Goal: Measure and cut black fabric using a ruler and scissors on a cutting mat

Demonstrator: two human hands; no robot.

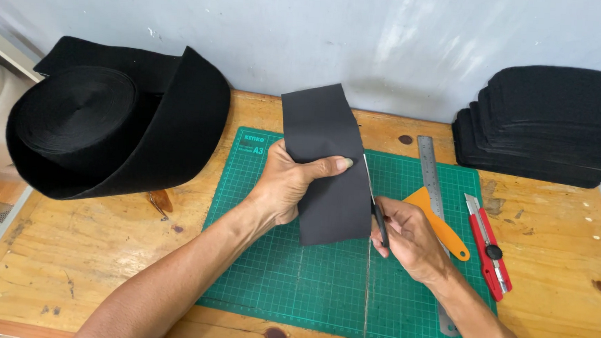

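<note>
Your worn wooden surface [90,261] carries everything here. At its far left sits the large roll of wide black elastic band [111,121], its loose end curling around the coil. At the far right, against the wall, a stack of cut black fabric pieces [542,127] lies well apart from your hands. In the middle lies the green gridded cutting mat [295,278]. Above it you hold up a black rectangular fabric piece [325,163]: your left hand [289,185] is closed around it, thumb pressed across its front and fingers behind. Your right hand [410,240] is closed on the dark handles of a pair of scissors [375,207], whose blades run along the piece's right edge. Just beyond that hand, a long steel ruler [433,186] lies on the mat, with an orange plastic scraper [441,224] touching it. Beside these, on the bare wood, lies a red utility knife [489,249].
</note>
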